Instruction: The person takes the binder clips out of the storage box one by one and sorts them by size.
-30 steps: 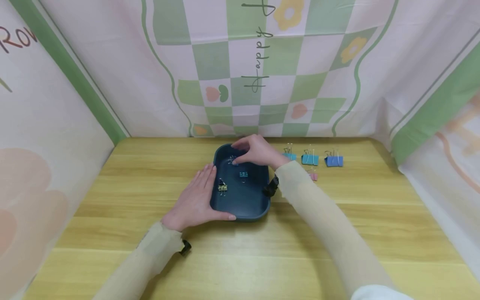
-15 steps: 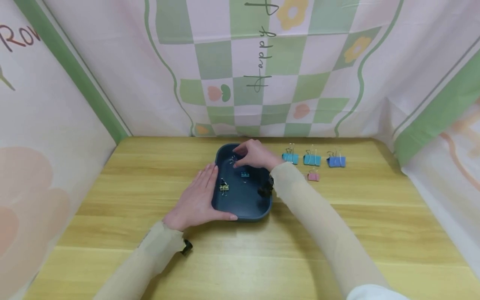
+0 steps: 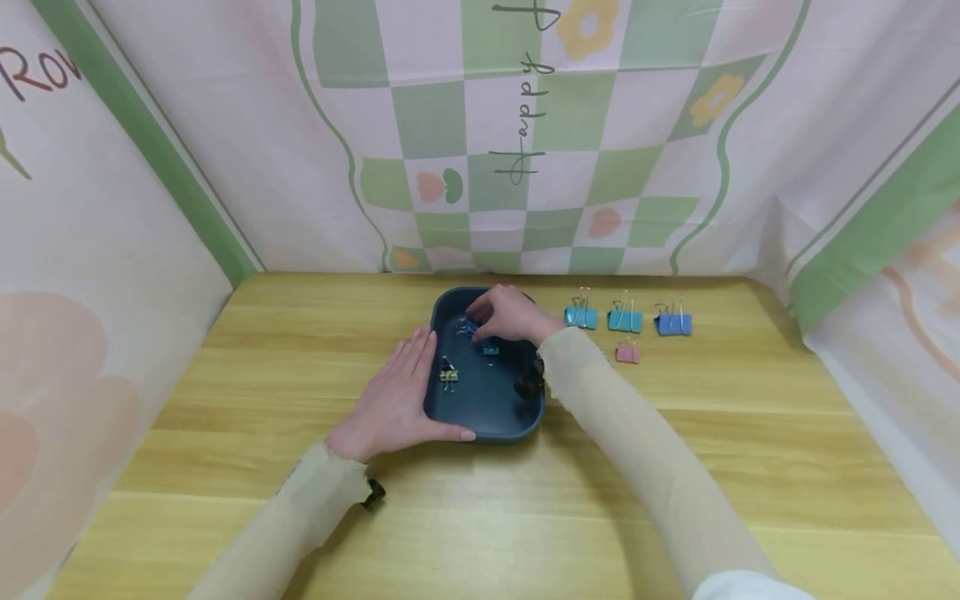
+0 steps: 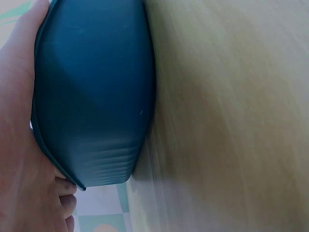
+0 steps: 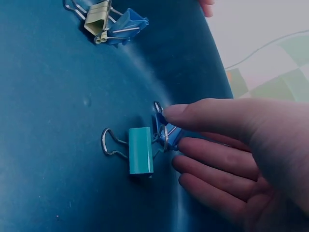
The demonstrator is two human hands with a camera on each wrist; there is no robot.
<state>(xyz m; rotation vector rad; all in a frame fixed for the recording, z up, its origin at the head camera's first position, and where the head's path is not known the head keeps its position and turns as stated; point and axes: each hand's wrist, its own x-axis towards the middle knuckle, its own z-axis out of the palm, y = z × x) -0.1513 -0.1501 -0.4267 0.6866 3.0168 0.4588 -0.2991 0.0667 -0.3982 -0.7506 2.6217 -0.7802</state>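
Note:
A dark blue tray [image 3: 487, 417] with a raised rim stands on the table. My left hand [image 3: 393, 404] lies at its near left corner, fingers straight along the left side and thumb along the near rim. My right hand [image 3: 513, 315] reaches into the far part, thumb and forefinger pinching a small blue binder clip [image 5: 166, 133]. Just beside that clip, a teal binder clip [image 5: 140, 151] lies on the tray floor. Near the left wall sit a yellow binder clip [image 5: 98, 18] and another blue binder clip [image 5: 128, 26], touching each other.
On the table right of the tray, two larger teal binder clips [image 3: 581, 317] [image 3: 625, 321] and a blue-violet binder clip [image 3: 673, 324] stand in a row. A small pink binder clip [image 3: 627, 355] lies in front of them. A patterned curtain [image 3: 495, 208] hangs behind the table.
My right hand's fingertips have shifted slightly toward me, and the blue clip now shows between them. The view has shifted slightly. My left hand stays on the tray.

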